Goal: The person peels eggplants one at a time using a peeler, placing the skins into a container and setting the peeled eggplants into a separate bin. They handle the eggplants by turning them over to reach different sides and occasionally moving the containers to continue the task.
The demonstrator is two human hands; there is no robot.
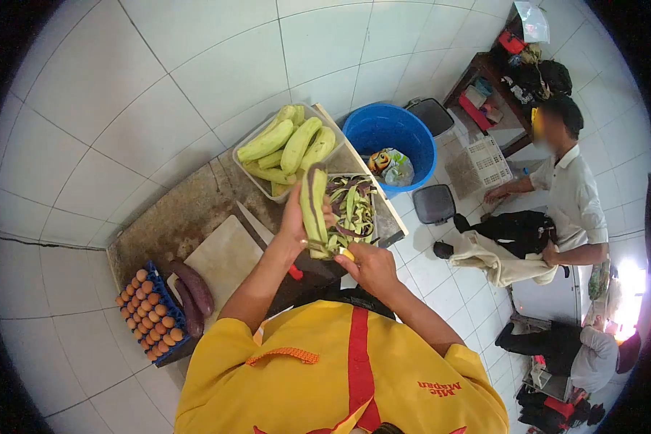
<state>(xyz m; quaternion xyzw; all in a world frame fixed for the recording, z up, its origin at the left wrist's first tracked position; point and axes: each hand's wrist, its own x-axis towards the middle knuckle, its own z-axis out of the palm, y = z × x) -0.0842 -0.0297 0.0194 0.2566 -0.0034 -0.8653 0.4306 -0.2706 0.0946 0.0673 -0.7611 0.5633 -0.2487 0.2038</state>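
My left hand is closed around a partly peeled eggplant, pale green with dark purple strips of skin left on it. At its lower end my right hand grips a yellow-handled peeler; the blade is mostly hidden. Under and beside the eggplant, a container of peelings holds green and purple strips. Beyond it, a clear plastic tub is heaped with several peeled eggplants. Left of my hands, a red-handled knife lies by a pale cutting board.
Unpeeled purple eggplants and a blue tray of eggs sit at the counter's left. A blue bin with some waste stands past the counter edge. One person holds a cloth at right; another person bends farther down.
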